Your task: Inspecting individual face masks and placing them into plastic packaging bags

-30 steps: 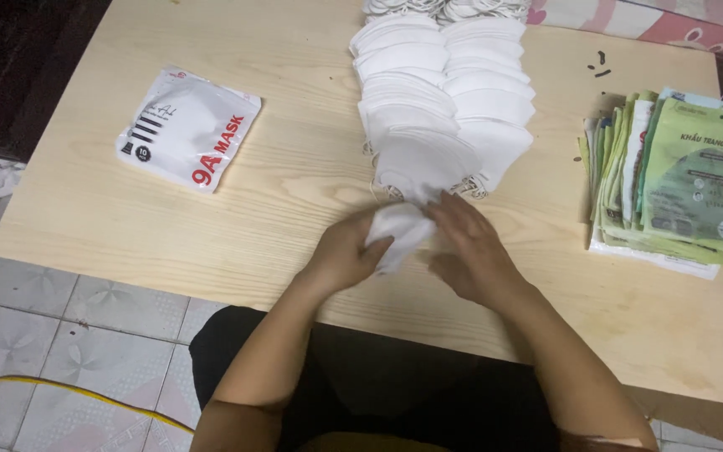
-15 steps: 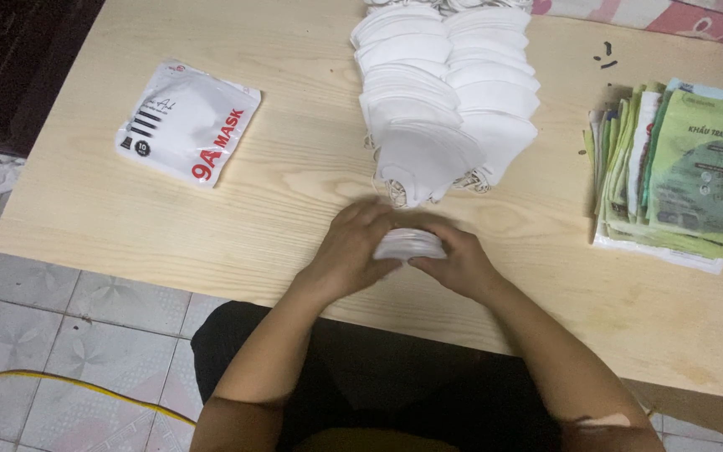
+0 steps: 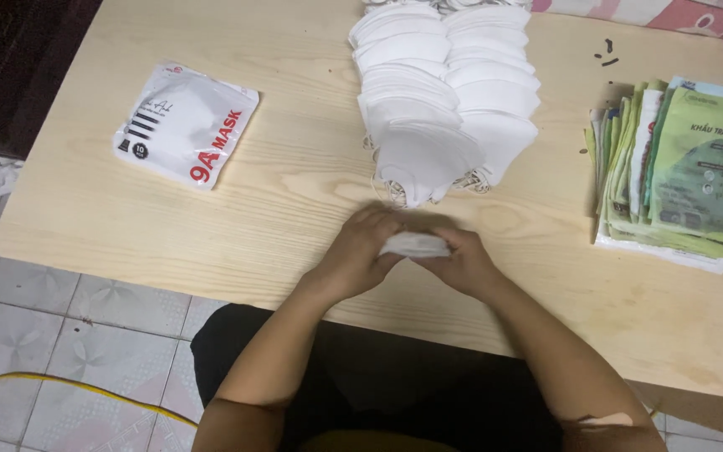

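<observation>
My left hand (image 3: 357, 251) and my right hand (image 3: 462, 261) meet near the front edge of a light wooden table (image 3: 294, 201). Together they grip a folded white face mask (image 3: 414, 244), which shows only as a small white strip between the fingers. Just beyond the hands lie two overlapping rows of white face masks (image 3: 445, 100), running away toward the table's far edge.
A white sealed mask packet (image 3: 186, 134) lies on the left of the table. A stack of green and white flat packets (image 3: 679, 167) sits at the right edge. Pale floor tiles (image 3: 60, 335) and a yellow cable (image 3: 69, 387) show below left.
The hands have drawn back from the mask rows toward me and closed together, folding the white mask smaller between them.
</observation>
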